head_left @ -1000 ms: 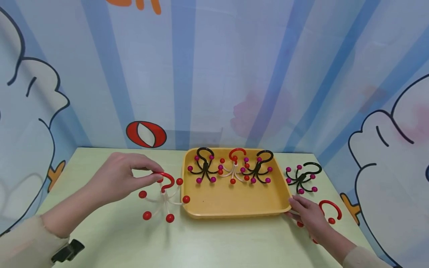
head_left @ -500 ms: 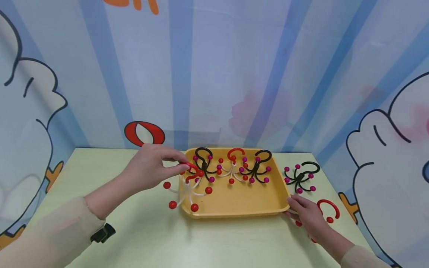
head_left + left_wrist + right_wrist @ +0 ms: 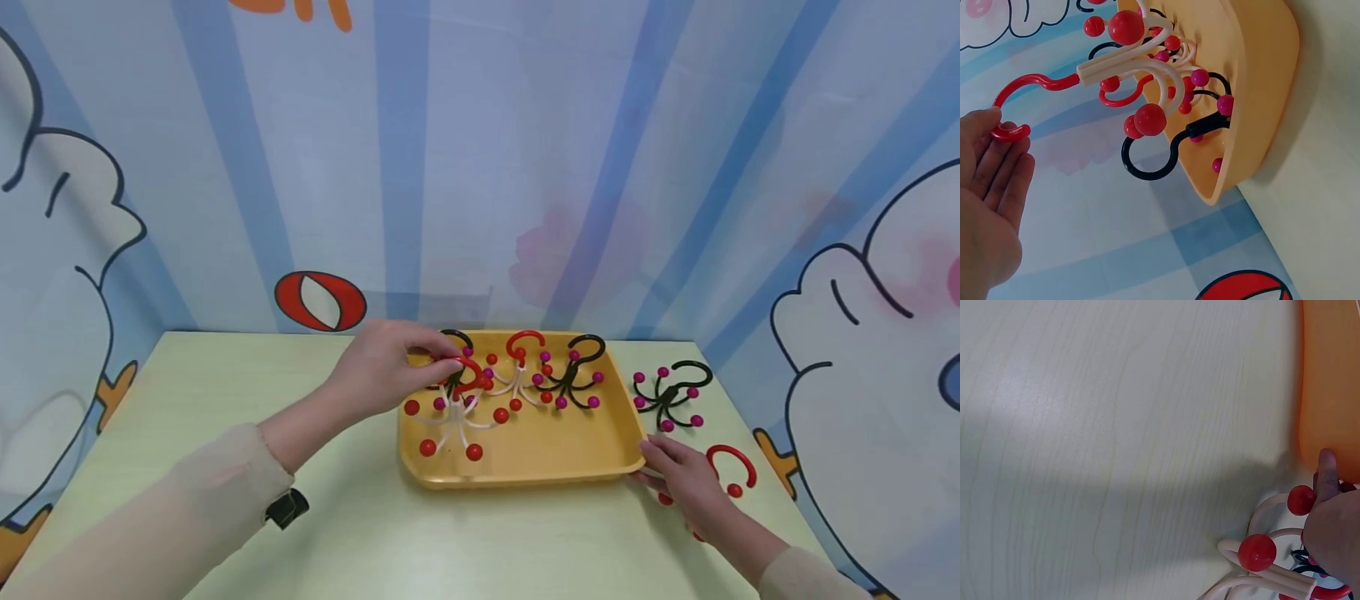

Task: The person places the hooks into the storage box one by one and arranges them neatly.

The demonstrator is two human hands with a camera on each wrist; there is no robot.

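Observation:
My left hand [image 3: 378, 371] pinches the red hook handle of a white claw-shaped massager [image 3: 455, 412] with red ball tips. It hangs legs down over the left part of the yellow tray [image 3: 540, 458]. In the left wrist view, thumb and fingers hold the end of the hook [image 3: 1038, 80]. Behind it, a black massager [image 3: 453, 337] with magenta balls is partly covered. A white-and-red massager [image 3: 517, 379] and another black massager [image 3: 573, 371] sit along the tray's back. My right hand [image 3: 686, 479] grips the tray's front right corner; some of its fingers are hidden.
Right of the tray, a black massager [image 3: 666, 398] lies on the pale table [image 3: 390, 542]. Nearer, a white massager with a red hook [image 3: 738, 454] lies partly under my right hand. A striped, cartoon-printed backdrop [image 3: 480, 167] rises behind the table's far edge.
My left hand has carried the white-and-red massager rightward, from beside the tray to above its left part. My right hand has stayed at the tray corner.

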